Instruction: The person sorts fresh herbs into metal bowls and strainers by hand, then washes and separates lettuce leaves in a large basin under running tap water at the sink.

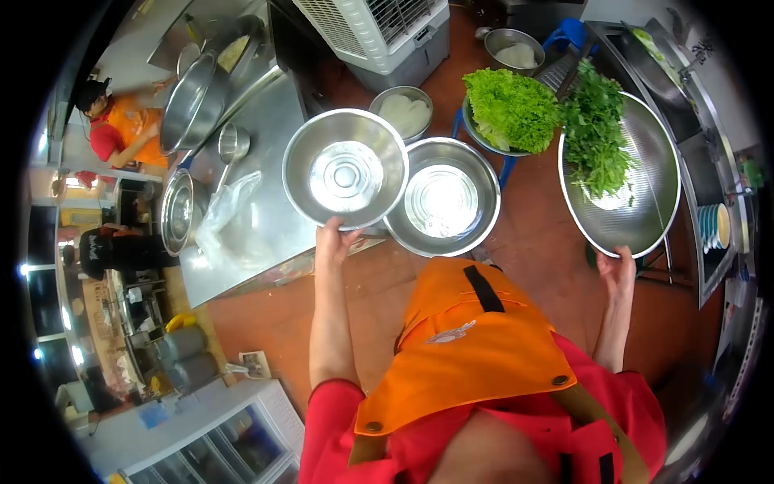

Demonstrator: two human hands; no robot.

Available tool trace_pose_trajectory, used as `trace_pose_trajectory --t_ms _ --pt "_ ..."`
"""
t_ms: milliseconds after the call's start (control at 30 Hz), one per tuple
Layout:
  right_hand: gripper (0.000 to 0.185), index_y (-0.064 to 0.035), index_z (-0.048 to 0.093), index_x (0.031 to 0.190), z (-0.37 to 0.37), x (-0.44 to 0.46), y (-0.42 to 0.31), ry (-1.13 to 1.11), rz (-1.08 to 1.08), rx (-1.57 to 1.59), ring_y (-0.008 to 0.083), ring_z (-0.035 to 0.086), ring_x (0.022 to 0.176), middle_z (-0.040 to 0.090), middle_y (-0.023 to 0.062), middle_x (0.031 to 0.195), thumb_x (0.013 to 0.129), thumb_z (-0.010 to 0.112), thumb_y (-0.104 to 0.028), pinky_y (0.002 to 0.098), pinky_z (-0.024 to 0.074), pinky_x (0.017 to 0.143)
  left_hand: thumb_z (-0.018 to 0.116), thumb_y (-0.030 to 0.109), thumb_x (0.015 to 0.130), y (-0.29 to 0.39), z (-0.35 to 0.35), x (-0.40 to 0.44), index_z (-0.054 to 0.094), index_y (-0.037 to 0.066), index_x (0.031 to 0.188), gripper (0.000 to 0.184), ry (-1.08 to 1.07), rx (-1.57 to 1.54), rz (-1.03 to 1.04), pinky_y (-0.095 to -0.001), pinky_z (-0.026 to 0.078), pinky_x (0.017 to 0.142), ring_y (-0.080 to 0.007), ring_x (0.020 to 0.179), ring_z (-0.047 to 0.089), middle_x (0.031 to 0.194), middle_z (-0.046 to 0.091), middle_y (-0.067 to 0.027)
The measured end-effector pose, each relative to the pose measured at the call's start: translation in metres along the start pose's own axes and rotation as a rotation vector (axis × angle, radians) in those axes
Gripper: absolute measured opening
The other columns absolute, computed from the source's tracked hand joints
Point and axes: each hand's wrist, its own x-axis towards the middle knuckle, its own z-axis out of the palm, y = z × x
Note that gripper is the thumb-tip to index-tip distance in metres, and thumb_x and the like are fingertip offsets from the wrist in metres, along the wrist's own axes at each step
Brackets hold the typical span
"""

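Note:
My left hand (336, 239) grips the near rim of a steel bowl (297, 173), which has nothing in it. Below and right of that bowl, a second steel bowl (488, 189) stands with its inside bare. On the right, my right hand (617, 269) is closed on the near rim of a large perforated steel colander (651, 185). Leafy green herbs (597, 129) lie in the colander's left part. Beside it, a head of green lettuce (512, 109) fills a basin on a blue stool.
At left is a steel table (266, 145) with a plastic bag (230, 222) and a ladle (234, 143). An air cooler (379, 40) stands ahead. Bowls of pale pieces sit on the far side. Sinks (709, 169) line the right. A co-worker in an orange apron (133, 125) works at far left.

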Motion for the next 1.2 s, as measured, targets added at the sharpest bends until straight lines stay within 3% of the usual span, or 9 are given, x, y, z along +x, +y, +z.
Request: trace_pose_trajectory --t_ms 100,267,400,533,633,767,1000,1100,1200 --pt "0.039 0.0051 0.048 0.120 -0.021 0.041 -0.024 -0.036 -0.037 0.051 0.0371 0.063 0.097 0.059 0.0192 0.116 0.083 0.055 -0.003 0.0328 0.0612 0.073 0.043 -0.003 0.084 0.023 0.022 0.040 0.033 -0.005 0.129 0.046 0.003 0.038 0.060 -0.0441 0.063 0.069 -0.0385 0.098 0.062 0.121 0.049 -0.0262" --pt "0.040 0.0011 0.049 0.120 -0.006 0.056 -0.045 -0.042 -0.033 0.111 0.0301 0.064 0.098 0.060 0.0143 0.116 0.082 0.058 -0.004 0.0328 0.0604 0.075 0.038 -0.003 0.082 0.086 0.077 0.080 0.011 0.019 0.139 0.066 0.116 0.403 0.302 -0.0436 0.062 0.063 -0.0389 0.110 0.055 0.135 0.030 -0.0208" --pt "0.039 0.0008 0.050 0.119 -0.003 0.065 -0.034 0.037 -0.034 0.168 0.0275 0.065 0.094 0.061 0.0133 0.113 0.081 0.056 -0.004 0.0332 0.0610 0.072 0.042 -0.001 0.082 0.137 0.112 0.117 0.012 0.024 0.139 0.069 0.238 0.665 0.540 -0.0427 0.061 0.060 -0.0343 0.104 0.059 0.127 0.044 -0.0159" --pt "0.038 0.0025 0.050 0.117 0.025 0.044 -0.024 0.096 -0.040 0.171 0.0285 0.066 0.092 0.061 0.0144 0.111 0.080 0.051 -0.002 0.0330 0.0608 0.069 0.047 -0.005 0.078 0.182 0.108 0.201 0.000 0.003 0.147 0.084 0.234 0.921 0.847 -0.0416 0.034 0.105 -0.0408 0.125 0.044 0.140 0.035 -0.0284" --pt "0.049 0.0047 0.042 0.127 0.035 0.034 0.002 0.109 -0.166 0.167 0.0363 0.062 0.102 0.055 0.0200 0.121 0.080 0.055 -0.005 0.0329 0.0610 0.072 0.047 -0.006 0.078 0.216 0.135 0.198 0.008 0.006 0.148 0.081 0.222 1.122 1.100 -0.0419 0.035 0.104 -0.0406 0.128 0.040 0.142 0.033 -0.0274" --pt "0.033 0.0015 0.051 0.114 0.084 -0.005 0.031 0.210 -0.260 0.149 0.0214 0.066 0.084 0.062 0.0118 0.107 0.081 0.053 -0.004 0.0292 0.0592 0.065 0.044 -0.011 0.078 0.258 0.157 0.195 0.015 0.016 0.148 0.080 0.083 1.199 1.183 -0.0441 0.039 0.100 -0.0430 0.126 0.039 0.143 0.031 -0.0269" --pt "0.036 0.0003 0.051 0.115 0.140 -0.056 0.084 0.101 -0.241 0.340 0.0228 0.065 0.090 0.061 0.0113 0.110 0.079 0.054 0.001 0.0315 0.0590 0.069 0.046 -0.014 0.073 0.288 0.145 0.204 0.023 0.030 0.146 0.088 0.124 1.335 1.409 -0.0487 0.051 0.079 -0.0439 0.096 0.061 0.145 0.029 -0.0249" --pt "0.051 0.0028 0.046 0.126 0.135 -0.053 0.102 0.122 -0.258 0.375 0.0403 0.061 0.103 0.057 0.0178 0.121 0.077 0.058 -0.002 0.0306 0.0616 0.067 0.047 -0.013 0.075 0.294 0.125 0.192 0.024 0.030 0.145 0.086 0.083 1.318 1.435 -0.0490 0.051 0.080 -0.0451 0.098 0.059 0.145 0.030 -0.0251" --pt "0.053 0.0029 0.045 0.127 0.163 -0.060 0.106 0.125 -0.312 0.368 0.0414 0.060 0.105 0.057 0.0170 0.122 0.076 0.058 -0.001 0.0319 0.0612 0.072 0.048 -0.011 0.078 0.289 0.103 0.178 0.025 0.031 0.145 0.082 0.072 1.241 1.501 -0.0488 0.051 0.080 -0.0462 0.101 0.057 0.144 0.031 -0.0248"
